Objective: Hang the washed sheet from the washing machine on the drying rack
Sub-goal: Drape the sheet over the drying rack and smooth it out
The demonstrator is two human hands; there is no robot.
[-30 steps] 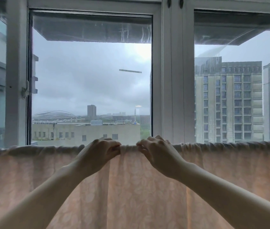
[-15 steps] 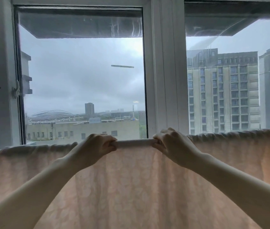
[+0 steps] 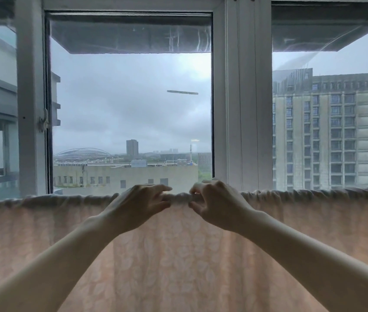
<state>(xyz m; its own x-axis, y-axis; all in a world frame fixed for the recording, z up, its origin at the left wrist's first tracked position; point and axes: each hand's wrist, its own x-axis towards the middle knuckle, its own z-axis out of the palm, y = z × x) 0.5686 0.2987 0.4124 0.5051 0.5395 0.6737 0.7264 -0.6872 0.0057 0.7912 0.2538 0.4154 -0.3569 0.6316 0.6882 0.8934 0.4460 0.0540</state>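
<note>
A pale pink sheet (image 3: 178, 255) with a faint leaf pattern hangs across the whole view, its gathered top fold draped over a horizontal rod that the cloth hides. Both my hands are at the top fold in the middle, a short bunched stretch of cloth between them. My left hand (image 3: 142, 206) lies with fairly straight fingers over the fold and the thumb below, touching the cloth. My right hand (image 3: 214, 203) has curled fingers and pinches the fold against the thumb.
Directly behind the sheet stands a window with a thick white frame (image 3: 241, 109) and a handle (image 3: 43, 122) on the left sash. Buildings and a grey sky lie beyond the glass.
Half a second ago my hands were apart with the fold pulled smooth between them. Now they are close together again, the cloth between is bunched, and my left fingers have loosened.
</note>
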